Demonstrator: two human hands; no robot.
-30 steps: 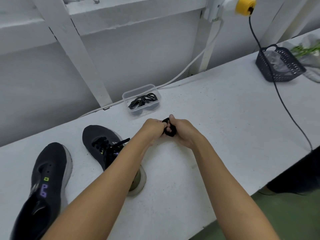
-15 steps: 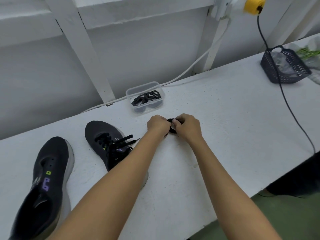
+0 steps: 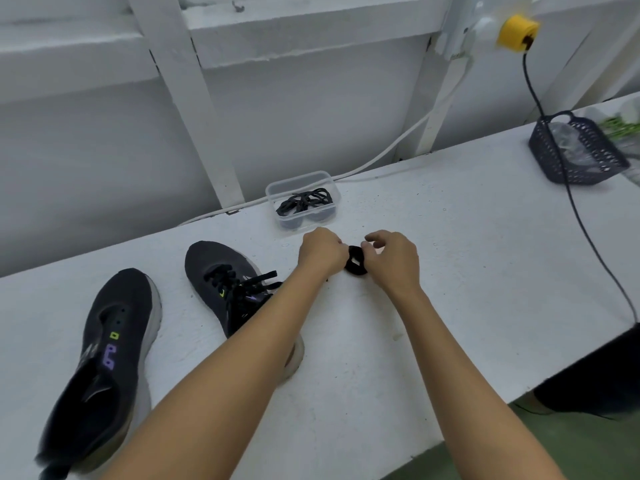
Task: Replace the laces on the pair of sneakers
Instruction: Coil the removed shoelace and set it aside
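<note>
A coiled black lace bundle sits between my two hands above the white bench. My left hand grips its left side with curled fingers. My right hand pinches its right side, the index finger lifted. Left of my arms stands a black sneaker with black laces, its heel hidden by my left forearm. A second black sneaker, with no lace in its eyelets, lies at the far left. Behind my hands a clear plastic box holds more black laces.
A dark perforated basket stands at the back right, with a black cable running past it down over the bench's front edge. A white cable runs along the wall. The bench's edge slants across the lower right.
My hands have drawn slightly apart, so more of the lace bundle shows between them. The view has shifted a little; the sneakers have not moved.
</note>
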